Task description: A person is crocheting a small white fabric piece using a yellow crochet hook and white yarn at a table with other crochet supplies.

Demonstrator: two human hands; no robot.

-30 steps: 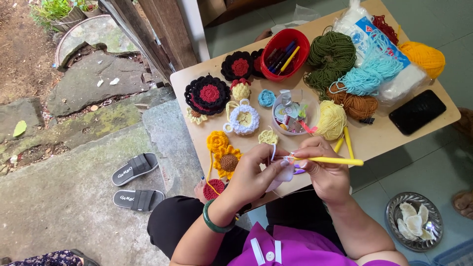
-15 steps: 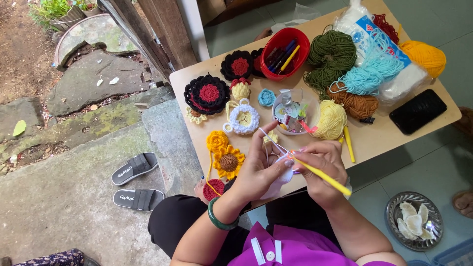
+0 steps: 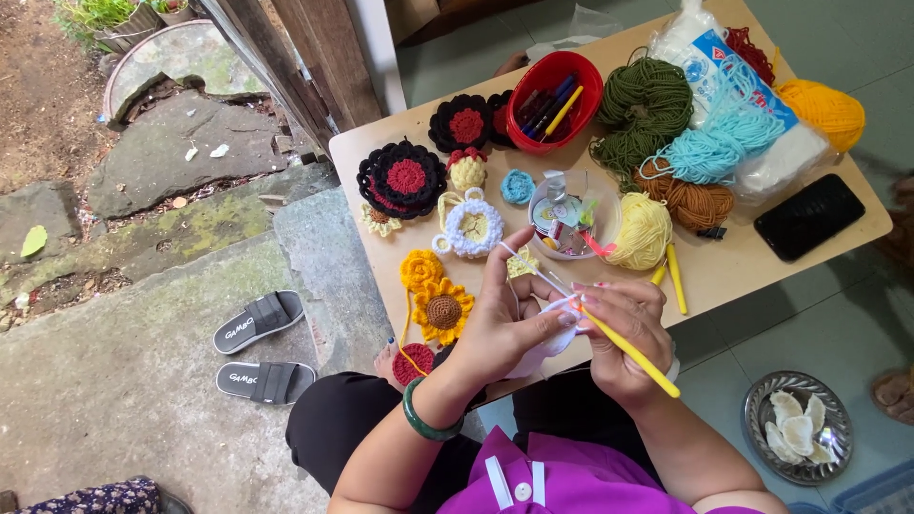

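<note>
White crochet piece, held above the counter edge: the left hand pinches it and tensions the yarn strand, the right hand grips the yellow hook; even tension likely yields uniform stitches.

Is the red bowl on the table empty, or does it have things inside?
Not empty. The red bowl on the table holds several pens or hooks, standing slanted against its wall.
</note>
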